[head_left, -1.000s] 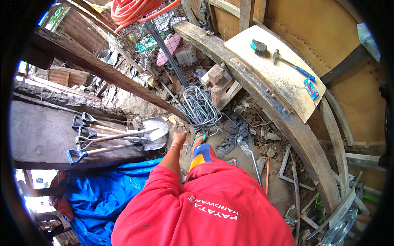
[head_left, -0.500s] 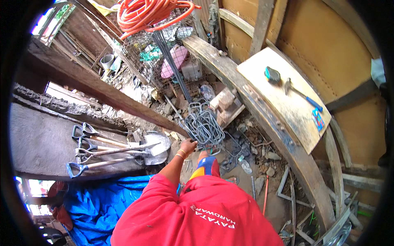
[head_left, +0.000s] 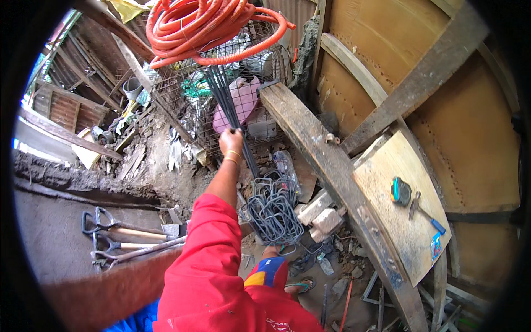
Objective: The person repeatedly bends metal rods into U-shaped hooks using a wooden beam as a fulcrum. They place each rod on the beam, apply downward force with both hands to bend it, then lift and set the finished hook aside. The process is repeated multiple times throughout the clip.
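My left hand (head_left: 230, 142), with a thin band at the wrist, reaches far forward from its red sleeve. Its fingers are closed around some of the thin dark steel rods (head_left: 223, 98), which slant down from beneath a coil of orange corrugated hose (head_left: 207, 30). Below the hand lies a heap of bent steel stirrups (head_left: 272, 213), close to my foot. My right hand is out of sight.
A thick wooden beam (head_left: 332, 160) curves along the right. Beside it, a plywood sheet (head_left: 381, 182) carries a tape measure (head_left: 400, 191) and a hammer (head_left: 426, 216). Shovels (head_left: 138, 235) lie at left. Concrete blocks (head_left: 326, 218) and rubble cover ground near the stirrups.
My left hand has moved forward from beside the stirrup heap and the wooden post to the steel rods. The view has shifted, and a brown timber now blurs across the lower left.
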Tool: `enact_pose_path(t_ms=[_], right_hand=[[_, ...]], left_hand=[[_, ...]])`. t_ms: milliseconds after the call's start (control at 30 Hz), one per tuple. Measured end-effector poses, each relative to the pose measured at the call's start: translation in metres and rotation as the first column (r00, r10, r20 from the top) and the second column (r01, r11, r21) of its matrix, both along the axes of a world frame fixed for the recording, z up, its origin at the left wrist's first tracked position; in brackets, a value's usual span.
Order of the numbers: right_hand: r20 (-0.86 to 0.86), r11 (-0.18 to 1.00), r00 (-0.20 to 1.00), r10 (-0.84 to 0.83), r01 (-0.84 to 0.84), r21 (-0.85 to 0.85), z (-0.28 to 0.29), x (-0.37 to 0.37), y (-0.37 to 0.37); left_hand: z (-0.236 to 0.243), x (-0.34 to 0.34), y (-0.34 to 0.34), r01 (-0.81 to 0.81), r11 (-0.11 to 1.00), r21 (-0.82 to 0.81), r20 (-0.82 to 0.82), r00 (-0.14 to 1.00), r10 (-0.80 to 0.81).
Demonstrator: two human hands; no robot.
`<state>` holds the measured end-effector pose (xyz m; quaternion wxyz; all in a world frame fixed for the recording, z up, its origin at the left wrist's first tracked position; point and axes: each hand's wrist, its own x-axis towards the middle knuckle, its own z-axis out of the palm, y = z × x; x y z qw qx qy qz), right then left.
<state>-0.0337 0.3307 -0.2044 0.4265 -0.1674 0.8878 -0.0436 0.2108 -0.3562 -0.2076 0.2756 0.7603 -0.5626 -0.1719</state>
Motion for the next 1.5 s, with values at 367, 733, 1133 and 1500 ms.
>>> enact_pose_path(t_ms=[367, 733, 1133, 1500], right_hand=[[-0.006, 0.992, 1.000, 0.008, -0.007, 0.127, 0.028, -0.025, -0.084], [-0.006, 0.982, 0.998, -0.064, 0.064, 0.176, 0.049, -0.014, -0.060], [0.033, 0.907, 0.938, -0.346, 0.326, 0.267, 0.070, 0.130, 0.132], [0.152, 0.776, 0.797, -0.585, 0.495, 0.391, 0.026, 0.318, 0.253]], left_hand=[[0.061, -0.023, -0.171, -0.018, 0.974, 0.227, 0.226, 0.974, -0.035], [0.032, -0.014, -0.139, 0.155, 0.985, -0.079, 0.227, 0.965, -0.133], [0.211, -0.076, 0.066, 0.427, 0.650, -0.629, -0.299, 0.639, -0.709], [0.464, -0.186, 0.124, 0.634, 0.330, -0.699, -0.715, -0.622, -0.319]])
